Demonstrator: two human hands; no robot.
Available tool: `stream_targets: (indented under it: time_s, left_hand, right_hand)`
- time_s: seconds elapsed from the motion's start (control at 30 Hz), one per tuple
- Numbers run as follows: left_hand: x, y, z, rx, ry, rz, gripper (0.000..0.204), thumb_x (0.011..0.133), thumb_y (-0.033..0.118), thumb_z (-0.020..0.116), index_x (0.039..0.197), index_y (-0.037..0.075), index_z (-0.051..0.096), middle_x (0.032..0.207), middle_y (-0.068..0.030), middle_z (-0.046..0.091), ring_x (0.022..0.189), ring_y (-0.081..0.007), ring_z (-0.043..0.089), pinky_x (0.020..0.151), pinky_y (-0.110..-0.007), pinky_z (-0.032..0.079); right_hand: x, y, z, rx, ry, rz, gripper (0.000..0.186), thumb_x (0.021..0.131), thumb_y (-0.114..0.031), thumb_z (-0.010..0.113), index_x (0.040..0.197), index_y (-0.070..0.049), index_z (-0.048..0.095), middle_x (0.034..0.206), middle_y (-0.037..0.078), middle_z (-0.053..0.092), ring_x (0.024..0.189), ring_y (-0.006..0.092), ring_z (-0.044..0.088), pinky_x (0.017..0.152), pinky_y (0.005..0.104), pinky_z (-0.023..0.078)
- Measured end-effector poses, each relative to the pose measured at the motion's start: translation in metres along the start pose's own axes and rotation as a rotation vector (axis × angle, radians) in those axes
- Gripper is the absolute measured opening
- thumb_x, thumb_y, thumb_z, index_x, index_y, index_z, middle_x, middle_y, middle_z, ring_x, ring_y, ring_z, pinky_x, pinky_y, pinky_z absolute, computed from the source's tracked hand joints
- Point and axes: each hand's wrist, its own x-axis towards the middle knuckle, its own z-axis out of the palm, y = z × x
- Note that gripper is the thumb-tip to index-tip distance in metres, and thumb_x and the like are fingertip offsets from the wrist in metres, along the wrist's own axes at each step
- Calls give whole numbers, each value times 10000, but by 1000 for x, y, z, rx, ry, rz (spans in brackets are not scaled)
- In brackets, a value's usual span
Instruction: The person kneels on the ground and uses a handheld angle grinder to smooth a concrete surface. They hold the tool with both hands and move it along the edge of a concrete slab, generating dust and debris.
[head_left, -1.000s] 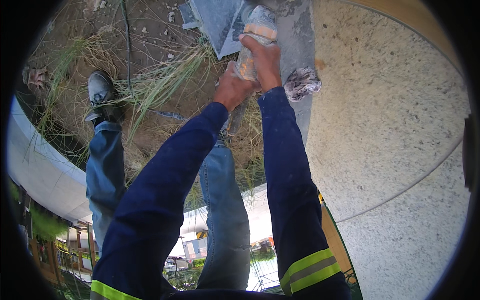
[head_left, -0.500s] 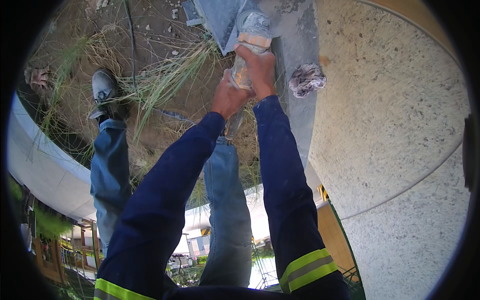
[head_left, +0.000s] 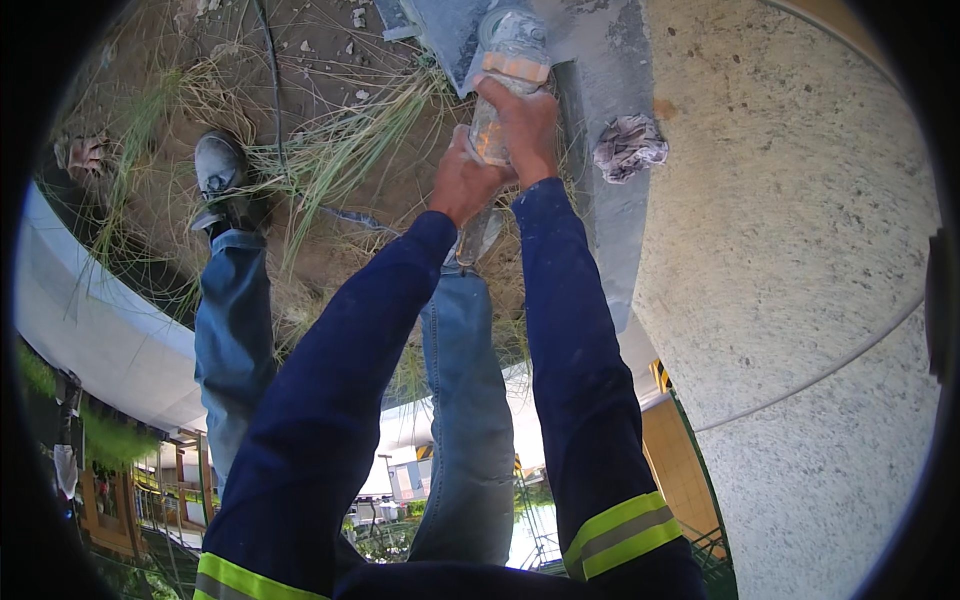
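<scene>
Dull with pale dust over the power tool (head_left: pixel 513 55) at the far middle — plastic-looking at its orange band. Flat, smooth and grey-blue on the slab (head_left: pixel 438 35) just left of it, metal or stone hard to tell. Crumpled and matt in the wad (head_left: pixel 630 148) to the right, cloth or paper unclear. Rough, speckled and stone-like across the pale surface (head_left: pixel 790 230) at right. Matt blue cloth in the sleeves (head_left: pixel 575 330), smoother on the near yellow-and-grey bands (head_left: pixel 625 532). Faded matt denim down the trousers (head_left: pixel 465 400) — dry, wiry grass (head_left: pixel 352 155) far left.
</scene>
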Motion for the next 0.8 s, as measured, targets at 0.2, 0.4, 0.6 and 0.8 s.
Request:
stream_targets:
  time_s: [0.2,0.4,0.6,0.8]
  left_hand:
    - [-13,-22,-1,15,15,11,668,741,90,893,1283,0,514,1146,-111,682,1036,-204,681,900,-368,552]
    - [-7,-11,-2,7,9,25,670,748,94,895,1290,1,513,1175,-111,681,1044,-197,679,898,-362,552]
    - [-1,-5,-4,-49,-22,0,676,741,79,896,1291,0,511,1175,-110,680,1040,-197,679,891,-355,553]
    - [-8,-15,-4,-57,-1,-18,685,738,73,897,1293,2,503,1180,-108,680,1022,-204,687,902,-359,554]
  right_hand:
    - [-17,11,-2,-66,13,54,451,797,-246,896,1119,41,763,1017,112,766,852,182,733,721,339,570]
    - [-8,9,0,-47,-29,-47,447,813,-261,885,1123,40,768,1025,101,768,839,172,725,730,339,564]
    - [-6,-2,-1,-34,-6,21,437,819,-256,877,1120,43,771,1023,108,768,838,174,723,757,338,564]
    - [-14,5,6,-137,-5,-7,441,817,-238,879,1128,51,760,1031,113,767,840,182,724,747,337,570]
